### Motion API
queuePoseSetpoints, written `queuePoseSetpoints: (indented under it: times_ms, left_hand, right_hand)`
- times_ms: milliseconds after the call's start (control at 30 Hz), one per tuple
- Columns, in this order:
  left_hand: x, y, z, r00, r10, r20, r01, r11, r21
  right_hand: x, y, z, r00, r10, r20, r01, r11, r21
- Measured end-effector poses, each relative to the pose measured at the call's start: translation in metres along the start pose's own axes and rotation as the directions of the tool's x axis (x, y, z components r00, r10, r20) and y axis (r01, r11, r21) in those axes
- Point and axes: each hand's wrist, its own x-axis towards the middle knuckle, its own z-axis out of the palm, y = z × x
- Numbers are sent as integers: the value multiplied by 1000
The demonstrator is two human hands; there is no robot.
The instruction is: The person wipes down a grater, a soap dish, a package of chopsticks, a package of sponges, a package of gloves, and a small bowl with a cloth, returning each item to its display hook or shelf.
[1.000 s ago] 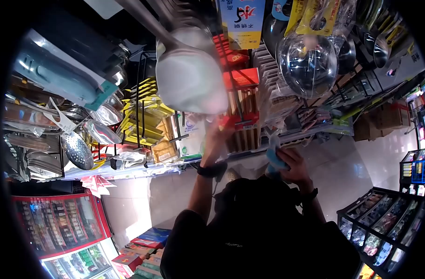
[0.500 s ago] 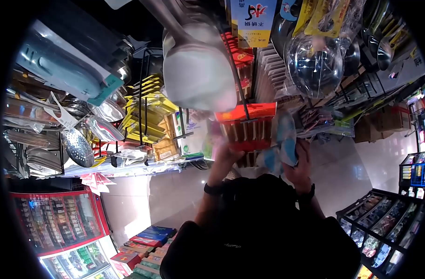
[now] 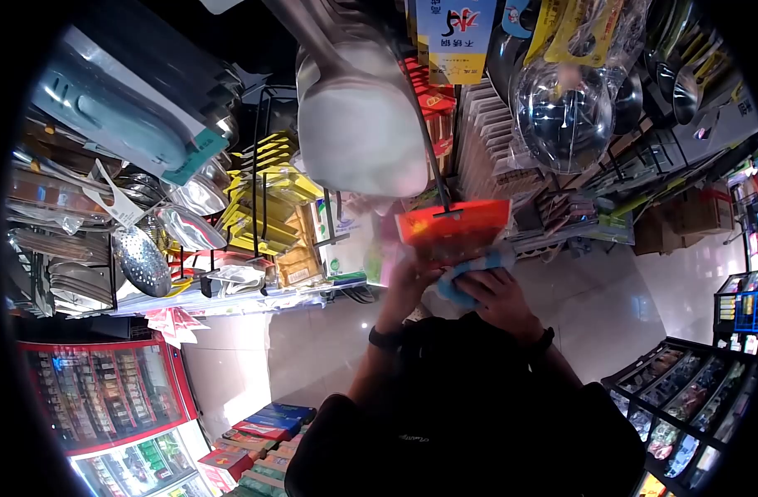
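Observation:
A red-topped package (image 3: 457, 225) hangs on a black hook in front of my body. My right hand (image 3: 505, 300) has its fingers bent over a blue and white cloth (image 3: 460, 282), pressed just below the package. On the other side, my left hand (image 3: 405, 286) is at the package's lower left edge, its fingers curled and partly hidden by the package and the cloth. A large metal spatula (image 3: 362, 137) hangs above the package.
Yellow packages (image 3: 267, 199) and a slotted metal spoon (image 3: 141, 261) hang at the left. A wrapped ladle (image 3: 565, 124) hangs at the upper right. Boxes (image 3: 271, 421) are stacked at the lower left, and a black rack (image 3: 685, 398) stands at the lower right.
My right hand has moved left with the cloth, towards my left hand. The red-topped package now hangs slightly lower and further right in view, covering the packs behind it.

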Motion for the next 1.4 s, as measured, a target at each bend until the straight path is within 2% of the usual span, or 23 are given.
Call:
queuePoseSetpoints:
  times_ms: [33, 133, 167, 233, 300, 367, 467, 500, 600, 667, 767, 800, 900, 967, 1067, 1100, 1167, 1400]
  left_hand:
    - [0, -2, 0, 1000, -12, 13, 12, 1000, -3]
    - [0, -19, -2, 998, -24, 65, 25, 1000, -14]
    - [-1, -30, -4, 996, -13, 88, 15, 1000, -20]
    - [-2, -34, -2, 993, -9, 115, 8, 1000, 7]
    - [0, -29, 6, 991, -26, 132, 17, 997, 72]
    - [-1, -7, 19, 992, -36, 125, 37, 999, -6]
    - [-2, -12, 25, 989, -74, 126, 95, 980, -173]
    - [-3, -16, 25, 988, -91, 129, 120, 964, -238]
    - [-1, -6, 20, 976, -115, 185, 154, 964, -216]
    - [1, 8, 22, 990, -51, 129, 63, 993, -97]
    - [5, -5, 17, 992, 40, 123, -48, 997, 61]
    - [7, -10, 14, 989, 68, 132, -83, 990, 110]
    - [9, -20, 19, 991, 74, 110, -72, 997, -25]
    - [7, -24, 17, 990, 38, 133, -50, 995, 83]
    - [2, -22, 18, 989, 58, 138, -88, 971, 224]
    - [1, -18, 19, 988, 79, 136, -113, 957, 267]
    - [1, -8, 23, 993, 55, 105, -82, 960, 266]
    - [-2, -22, 11, 992, 61, 108, -83, 973, 216]
  right_hand:
    - [-4, 2, 1, 1000, -12, 25, 12, 1000, -10]
    - [-20, 14, 1, 988, -34, -149, 47, 995, 84]
    - [-22, 12, 1, 954, 15, -300, -2, 999, 43]
    - [-11, -6, -17, 810, 89, -580, -121, 993, -17]
    - [-3, -15, -36, 771, 47, -635, -139, 986, -95]
    - [4, -18, -42, 744, 19, -668, -148, 979, -138]
    - [5, -15, -44, 948, 25, -319, -114, 958, -264]
    - [3, -14, -39, 954, 46, -295, -124, 959, -253]
    - [-10, -5, -12, 977, 89, -196, -131, 968, -215]
    - [-21, 0, -3, 990, 99, -100, -116, 977, -180]
    - [-28, -1, 0, 989, 111, -93, -123, 985, -123]
    - [-27, 1, -1, 982, 101, -159, -122, 984, -129]
    - [-22, 3, -8, 925, 98, -367, -161, 977, -143]
    - [-6, -4, -23, 847, 132, -515, -234, 963, -138]
    - [19, -17, -40, 834, 165, -526, -225, 973, -53]
    - [23, -22, -42, 877, 136, -461, -197, 977, -85]
    - [30, -29, -44, 944, 77, -321, -130, 981, -145]
    - [25, -16, -39, 932, 128, -339, -169, 981, -96]
